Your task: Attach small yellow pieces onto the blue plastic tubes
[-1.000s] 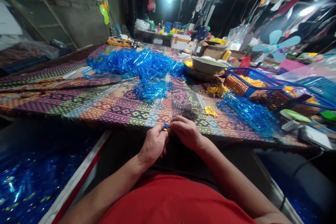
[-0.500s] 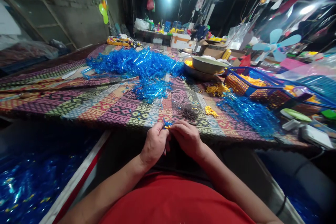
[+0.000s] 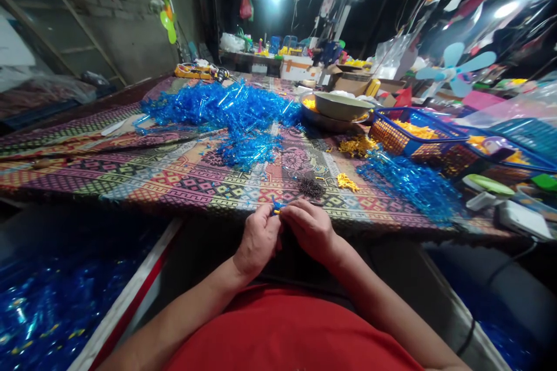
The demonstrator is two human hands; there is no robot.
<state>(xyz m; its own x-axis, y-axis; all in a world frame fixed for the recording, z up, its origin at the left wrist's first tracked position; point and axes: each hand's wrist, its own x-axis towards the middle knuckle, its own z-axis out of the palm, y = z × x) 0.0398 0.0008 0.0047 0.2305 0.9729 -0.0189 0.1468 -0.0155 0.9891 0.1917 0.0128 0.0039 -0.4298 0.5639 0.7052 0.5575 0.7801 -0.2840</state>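
Observation:
At the table's front edge my left hand is closed, pinching a small blue and yellow plastic piece. My right hand meets it from the other side, its fingers pressed together at the yellow end; what those fingers hold is hidden. Just beyond the hands lies a heap of tiny dark parts, too small to name. To its right is a little pile of yellow plastic pieces. A small mound of clear blue plastic pieces sits farther back.
A large heap of blue plastic pieces covers the table's middle. At right are more blue pieces, stacked bowls, a blue basket of yellow parts and a small fan. Blue pieces fill a container below left.
The view has shifted slightly. Both hands stay together around the blue and yellow piece, with only a small shift of the fingers.

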